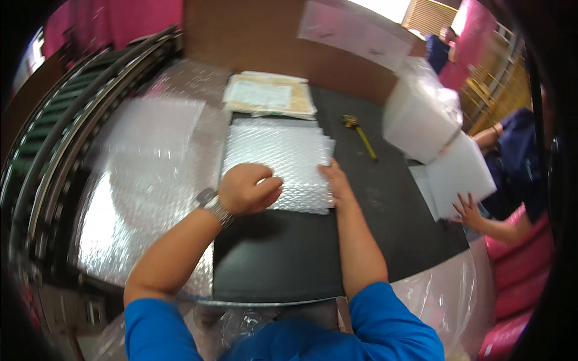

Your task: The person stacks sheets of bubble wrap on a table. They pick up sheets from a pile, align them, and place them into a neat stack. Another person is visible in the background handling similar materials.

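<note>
A stack of clear bubble wrap sheets (274, 147) lies in the middle of the dark table, its right edges uneven. Over its lower left part, my left hand (248, 189) is closed in a fist, a metal-banded watch (215, 204) on the wrist. Nothing shows in that fist, though its palm side is hidden. My right hand (338, 185) grips the stack's right edge, thumb toward the top and the other fingers partly hidden along the side. Just beyond the stack sits a pile of papers in plastic (268, 95).
A yellow tape measure (350, 122), partly pulled out, lies right of the stack. Shiny bubble wrap (138, 198) covers the left side, beside a roller conveyor (51, 126). At right, a co-worker's hand (471, 213) touches white foam sheets (460, 174). A brown board (253, 36) closes the back.
</note>
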### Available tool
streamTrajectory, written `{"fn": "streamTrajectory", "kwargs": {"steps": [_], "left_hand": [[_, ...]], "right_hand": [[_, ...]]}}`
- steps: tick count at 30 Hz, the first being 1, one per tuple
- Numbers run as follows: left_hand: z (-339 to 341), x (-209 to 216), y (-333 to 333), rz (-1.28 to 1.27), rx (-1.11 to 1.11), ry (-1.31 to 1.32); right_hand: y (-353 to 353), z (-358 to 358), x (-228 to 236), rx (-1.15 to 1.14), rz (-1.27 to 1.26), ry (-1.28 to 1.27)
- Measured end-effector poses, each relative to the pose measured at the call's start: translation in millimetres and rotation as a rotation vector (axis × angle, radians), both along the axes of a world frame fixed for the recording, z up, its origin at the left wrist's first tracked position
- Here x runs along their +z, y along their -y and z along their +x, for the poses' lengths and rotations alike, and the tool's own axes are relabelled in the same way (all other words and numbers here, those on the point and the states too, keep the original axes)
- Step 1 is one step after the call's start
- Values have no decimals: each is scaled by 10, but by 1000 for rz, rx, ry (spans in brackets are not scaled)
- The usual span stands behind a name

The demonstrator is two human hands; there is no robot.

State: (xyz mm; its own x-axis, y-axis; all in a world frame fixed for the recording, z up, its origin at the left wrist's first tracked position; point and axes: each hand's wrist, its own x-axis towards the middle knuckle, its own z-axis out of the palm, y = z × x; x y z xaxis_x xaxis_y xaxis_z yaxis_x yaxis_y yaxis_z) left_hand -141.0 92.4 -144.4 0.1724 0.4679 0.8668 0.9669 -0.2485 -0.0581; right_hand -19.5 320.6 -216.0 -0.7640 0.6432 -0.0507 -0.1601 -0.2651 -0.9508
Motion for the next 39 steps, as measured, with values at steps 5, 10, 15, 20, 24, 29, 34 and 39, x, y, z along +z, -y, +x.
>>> {"fn": "streamTrajectory", "kwargs": {"steps": [5, 10, 15, 20, 24, 29, 34, 39], "left_hand": [[20, 71, 13, 42, 78, -69], [-511, -93, 96, -414, 1042, 189], [-584, -214, 102, -980, 888, 447], [-64, -275, -61, -967, 486, 217], [130, -368, -86, -948, 286, 182], [228, -336, -100, -927, 417, 135], [110, -414, -96, -825, 372, 140], [67, -439, -127, -861, 51, 195]], "right_hand": [[17, -28, -17, 0, -98, -14], [91, 20, 110, -6, -147, -7], [156, 36, 231, 26, -134, 9], [142, 57, 191, 39, -130, -16], [138, 28, 170, 28, -118, 5], [136, -1, 82, 34, 158, -9], [150, -34, 61, 30, 224, -31], [106, -29, 3, 40, 241, -47]]}}
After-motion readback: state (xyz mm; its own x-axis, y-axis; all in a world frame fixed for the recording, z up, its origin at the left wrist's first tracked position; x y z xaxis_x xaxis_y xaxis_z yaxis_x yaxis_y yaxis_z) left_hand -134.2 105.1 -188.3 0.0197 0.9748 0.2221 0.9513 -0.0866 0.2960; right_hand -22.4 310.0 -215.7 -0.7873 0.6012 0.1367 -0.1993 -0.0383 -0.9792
